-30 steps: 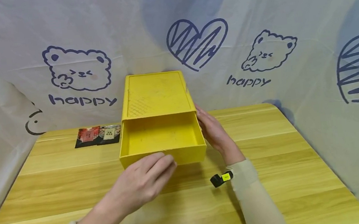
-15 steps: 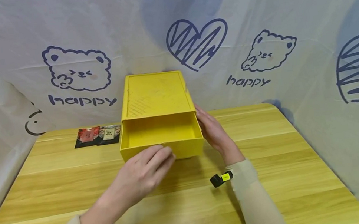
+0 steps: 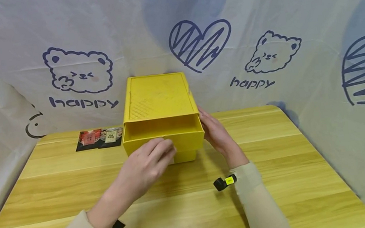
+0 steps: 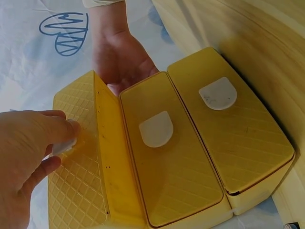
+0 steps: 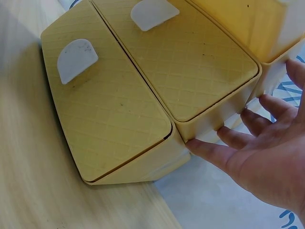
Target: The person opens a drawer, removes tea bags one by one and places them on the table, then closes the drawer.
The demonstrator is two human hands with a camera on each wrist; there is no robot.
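A yellow drawer cabinet stands at the back of the table, its top drawer pulled partly out. The part of that drawer's inside in view holds nothing. My left hand pinches the white tab handle on the drawer front between thumb and fingers. Against the cabinet's right side rests my right hand; the right wrist view shows its spread fingertips touching the side wall. Two lower drawers, the middle one and the bottom one, sit flush in the cabinet with white tabs.
Left of the cabinet, a red-and-black packet and a black packet with a pale label lie side by side on the wooden table. A printed cloth hangs close behind the cabinet.
The top drawer has slid steadily inward, with my left hand moving forward on its handle. More of the lower front now shows beneath it. My right hand has stayed at the cabinet's side.
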